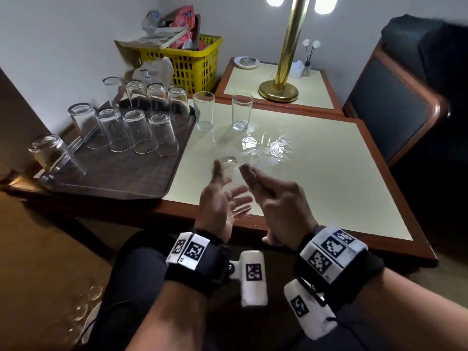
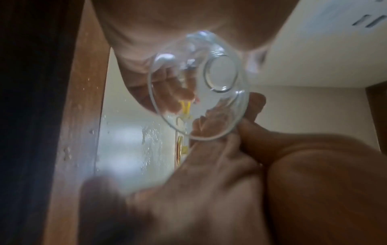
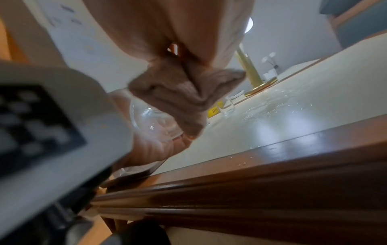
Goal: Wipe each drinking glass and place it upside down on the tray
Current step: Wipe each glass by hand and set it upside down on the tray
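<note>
Here: glass held over the bench edge.
Left hand fingers grasp it; right hand fingers pinch its side.

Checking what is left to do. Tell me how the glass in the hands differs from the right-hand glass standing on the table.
The held glass lies tilted on its side in the air, in the left hand's grip; the standing glass sits upright, mouth up, on the table. The held glass is over the near edge; the standing glass is beyond the spilled water. Both are clear tumblers, neither on the tray.
</note>
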Tool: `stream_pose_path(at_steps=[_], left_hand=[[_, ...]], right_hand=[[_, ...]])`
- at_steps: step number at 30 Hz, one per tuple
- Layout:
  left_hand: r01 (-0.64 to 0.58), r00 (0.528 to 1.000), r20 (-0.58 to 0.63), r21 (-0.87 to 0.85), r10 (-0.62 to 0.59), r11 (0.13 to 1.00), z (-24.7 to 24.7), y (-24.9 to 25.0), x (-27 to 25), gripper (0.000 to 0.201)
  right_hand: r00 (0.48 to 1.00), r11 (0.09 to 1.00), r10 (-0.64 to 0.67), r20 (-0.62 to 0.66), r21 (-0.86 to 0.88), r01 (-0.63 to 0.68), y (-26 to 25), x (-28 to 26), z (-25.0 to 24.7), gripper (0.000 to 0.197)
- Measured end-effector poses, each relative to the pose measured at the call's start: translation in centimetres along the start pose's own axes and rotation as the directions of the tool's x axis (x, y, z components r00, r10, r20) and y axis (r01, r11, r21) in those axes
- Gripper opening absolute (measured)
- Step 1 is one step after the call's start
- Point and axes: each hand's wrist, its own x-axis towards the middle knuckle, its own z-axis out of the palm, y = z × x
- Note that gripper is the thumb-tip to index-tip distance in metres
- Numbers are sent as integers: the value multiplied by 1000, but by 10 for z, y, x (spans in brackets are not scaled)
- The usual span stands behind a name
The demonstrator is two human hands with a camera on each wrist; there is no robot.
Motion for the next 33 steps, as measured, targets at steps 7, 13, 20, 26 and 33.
stream_pose_path(at_steps=[7,13,20,26,33], left_hand=[[-76,995,-69,-13,75,997,6,9,0,76],[-86,989,129,157,65,984,3,13,-4,65],[-21,987,161,84,7,996,-5,17,-4,42],[-72,993,-94,-30,69,997,-1,11,-2,73],[-63,998,-2,71,63,995,-4,6,4,67]], right_hand=[[1000,1000,-25,-4,-3,25,-7,-1,2,29],[987,999,29,-159,46,-22,-10,16,-6,19],[986,999,29,-165,28,-24,-9,14,4,26],[999,990,11,38,138,-16,-4,-1,11,30],[997,997,0,-80,77,6,6,7,8,24]])
